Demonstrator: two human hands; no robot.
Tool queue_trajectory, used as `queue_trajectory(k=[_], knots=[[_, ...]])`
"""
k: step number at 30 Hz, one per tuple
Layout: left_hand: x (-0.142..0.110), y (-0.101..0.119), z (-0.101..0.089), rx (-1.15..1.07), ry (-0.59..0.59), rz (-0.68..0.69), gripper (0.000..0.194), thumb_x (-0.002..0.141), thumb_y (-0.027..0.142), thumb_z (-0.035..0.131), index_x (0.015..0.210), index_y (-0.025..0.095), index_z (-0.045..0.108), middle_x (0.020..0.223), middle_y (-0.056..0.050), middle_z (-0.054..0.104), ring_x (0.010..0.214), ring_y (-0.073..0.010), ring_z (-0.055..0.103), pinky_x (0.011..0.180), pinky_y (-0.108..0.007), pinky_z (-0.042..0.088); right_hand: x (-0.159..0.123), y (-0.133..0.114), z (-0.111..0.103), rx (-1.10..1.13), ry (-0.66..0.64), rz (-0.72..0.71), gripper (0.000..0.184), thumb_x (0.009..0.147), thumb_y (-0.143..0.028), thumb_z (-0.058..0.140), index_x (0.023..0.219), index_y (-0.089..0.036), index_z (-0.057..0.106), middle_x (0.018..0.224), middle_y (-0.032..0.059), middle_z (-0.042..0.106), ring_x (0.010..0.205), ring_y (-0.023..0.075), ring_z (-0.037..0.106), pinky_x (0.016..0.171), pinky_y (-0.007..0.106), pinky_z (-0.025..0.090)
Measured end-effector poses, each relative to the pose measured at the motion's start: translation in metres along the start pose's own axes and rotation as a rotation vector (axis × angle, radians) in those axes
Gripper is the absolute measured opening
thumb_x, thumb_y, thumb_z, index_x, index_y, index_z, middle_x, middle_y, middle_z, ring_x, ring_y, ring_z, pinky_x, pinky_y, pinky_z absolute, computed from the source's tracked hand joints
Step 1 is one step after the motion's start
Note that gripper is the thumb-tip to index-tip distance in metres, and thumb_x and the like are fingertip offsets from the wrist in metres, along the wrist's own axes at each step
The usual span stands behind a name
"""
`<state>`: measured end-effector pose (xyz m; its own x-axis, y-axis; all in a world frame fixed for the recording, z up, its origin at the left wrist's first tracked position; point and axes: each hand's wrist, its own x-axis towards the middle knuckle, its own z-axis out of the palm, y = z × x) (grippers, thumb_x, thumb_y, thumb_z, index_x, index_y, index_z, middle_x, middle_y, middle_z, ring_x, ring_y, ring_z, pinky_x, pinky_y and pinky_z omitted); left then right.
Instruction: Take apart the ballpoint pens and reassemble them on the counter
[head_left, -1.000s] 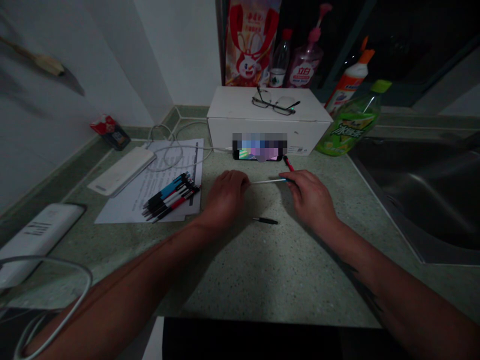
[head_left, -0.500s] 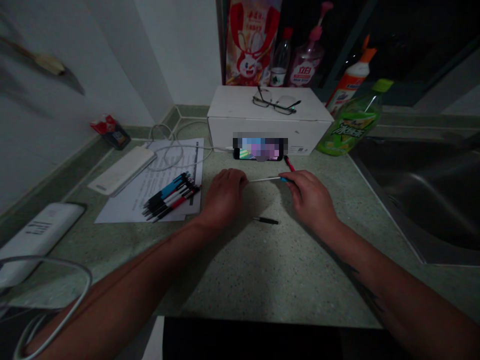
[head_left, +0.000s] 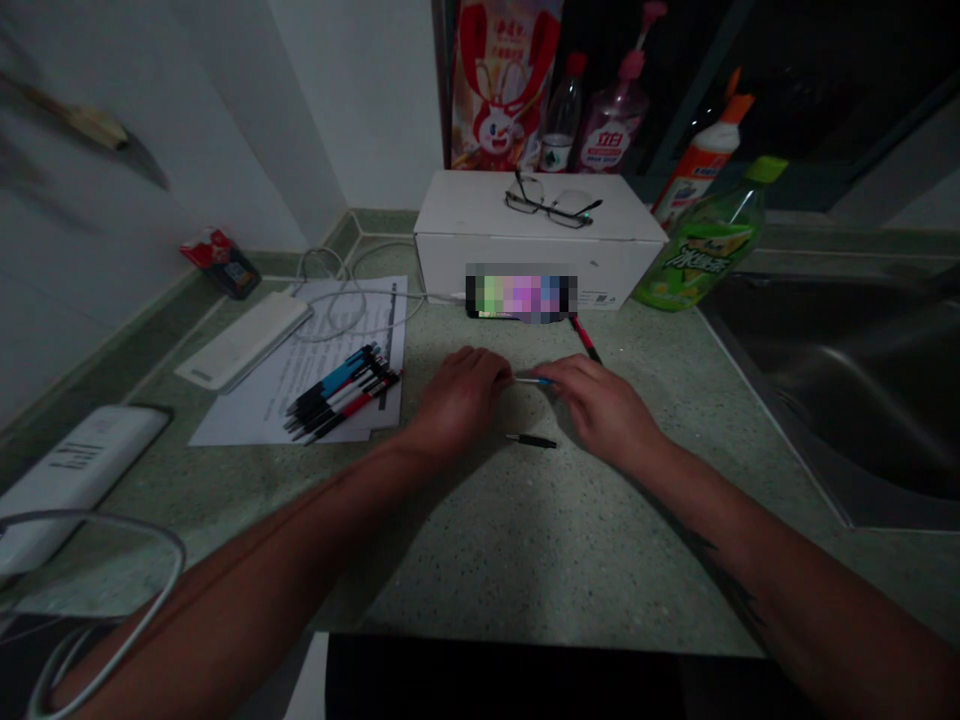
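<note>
My left hand (head_left: 466, 395) is closed, its fingertips pinching one end of a thin white pen refill (head_left: 526, 380). My right hand (head_left: 604, 405) is closed on a small blue pen barrel (head_left: 545, 381), mostly covered by the fingers. White refill and blue part line up between the two hands, low over the counter. Just below them lies a short black pen piece with a pointed tip (head_left: 532, 440). Behind my right hand, a red and black pen (head_left: 585, 338) leans away toward the phone (head_left: 519, 297), which is propped against a white box (head_left: 450, 255).
Left of my hands, several pens (head_left: 341, 393) lie on printed paper (head_left: 247, 415), beside a white power bank (head_left: 244, 340) and its cable. Eyeglasses (head_left: 553, 207) rest on the box. Right are a green detergent bottle (head_left: 701, 245) and a metal sink (head_left: 832, 400).
My hands have come closer together and slightly toward me, and less of the white refill shows between them. More of the red and black pen is uncovered. The black piece stays put.
</note>
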<state>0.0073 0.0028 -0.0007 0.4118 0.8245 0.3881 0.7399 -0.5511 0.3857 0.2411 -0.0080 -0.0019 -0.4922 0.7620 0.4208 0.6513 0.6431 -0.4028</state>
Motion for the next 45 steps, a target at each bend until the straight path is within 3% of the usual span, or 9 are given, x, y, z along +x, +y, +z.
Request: queue_trajectory(k=[4,9,15,20,22,26,28,32,45], knots=[[-0.001,0.002,-0.002,-0.020,0.004,0.036,0.009,0.101,0.016,0.059,0.097,0.018,0.067,0.096,-0.007,0.072,0.095,-0.0243,0.064,0.091,-0.041,0.052,-0.001,-0.001,0.001,0.021,-0.030,-0.020,0.042,0.099,-0.010,0.044,0.129,-0.025,0.069,0.117,0.0103,0.072,0.107,0.0251,0.070,0.090,0.043,0.059],[-0.003,0.009,-0.011,-0.026,0.059,0.089,0.015,0.099,0.023,0.067,0.114,0.020,0.068,0.113,-0.010,0.073,0.110,-0.0279,0.063,0.099,-0.046,0.050,-0.001,0.001,0.000,-0.013,0.046,0.064,0.039,0.099,-0.012,0.045,0.125,-0.027,0.070,0.115,0.0099,0.072,0.107,0.0273,0.070,0.089,0.045,0.060],[-0.006,0.015,-0.008,-0.113,-0.243,0.312,0.019,0.096,0.037,0.073,0.104,0.020,0.072,0.109,-0.008,0.072,0.108,-0.0275,0.065,0.098,-0.044,0.051,-0.001,0.002,0.001,-0.046,0.117,0.103,0.037,0.098,-0.011,0.045,0.122,-0.026,0.070,0.113,0.0108,0.071,0.107,0.0284,0.069,0.089,0.046,0.059],[-0.005,0.019,-0.005,-0.044,-0.339,0.319,0.007,0.097,0.023,0.067,0.098,0.018,0.072,0.105,-0.008,0.072,0.103,-0.0266,0.065,0.096,-0.043,0.052,0.000,0.002,0.001,-0.045,0.113,0.095,0.038,0.097,-0.009,0.046,0.121,-0.025,0.069,0.114,0.0107,0.071,0.107,0.0279,0.069,0.088,0.044,0.059],[-0.004,0.018,-0.004,-0.053,-0.297,0.242,0.008,0.098,0.020,0.063,0.096,0.017,0.070,0.103,-0.008,0.072,0.101,-0.0259,0.066,0.094,-0.043,0.053,0.000,0.001,0.000,-0.052,0.124,0.089,0.037,0.097,-0.009,0.046,0.120,-0.025,0.070,0.112,0.0106,0.071,0.106,0.0279,0.069,0.088,0.045,0.059],[-0.004,0.014,-0.004,-0.115,-0.099,-0.041,0.012,0.101,0.019,0.056,0.105,0.018,0.067,0.104,-0.010,0.074,0.097,-0.0254,0.068,0.089,-0.042,0.055,-0.001,0.002,-0.001,-0.072,0.151,0.101,0.037,0.098,-0.010,0.044,0.120,-0.026,0.070,0.111,0.0103,0.070,0.106,0.0280,0.069,0.088,0.045,0.058],[-0.004,0.011,-0.006,-0.135,-0.014,-0.095,0.017,0.103,0.018,0.052,0.110,0.018,0.067,0.109,-0.010,0.075,0.101,-0.0255,0.068,0.091,-0.042,0.056,-0.002,0.003,-0.002,-0.074,0.162,0.106,0.037,0.099,-0.010,0.044,0.121,-0.027,0.070,0.112,0.0102,0.070,0.107,0.0279,0.069,0.088,0.045,0.059],[-0.004,0.007,-0.008,-0.128,0.084,-0.083,0.024,0.106,0.019,0.047,0.117,0.018,0.068,0.114,-0.010,0.075,0.107,-0.0247,0.068,0.098,-0.042,0.055,-0.002,0.003,-0.003,-0.074,0.174,0.099,0.038,0.098,-0.008,0.044,0.121,-0.026,0.070,0.111,0.0105,0.070,0.107,0.0279,0.069,0.089,0.045,0.059],[-0.005,0.003,-0.003,-0.160,0.095,-0.043,0.026,0.105,0.018,0.048,0.116,0.018,0.072,0.107,-0.009,0.074,0.101,-0.0230,0.069,0.093,-0.038,0.056,-0.002,0.004,-0.001,-0.093,0.130,0.076,0.039,0.095,-0.006,0.045,0.119,-0.024,0.070,0.112,0.0107,0.071,0.106,0.0274,0.069,0.089,0.043,0.058]])
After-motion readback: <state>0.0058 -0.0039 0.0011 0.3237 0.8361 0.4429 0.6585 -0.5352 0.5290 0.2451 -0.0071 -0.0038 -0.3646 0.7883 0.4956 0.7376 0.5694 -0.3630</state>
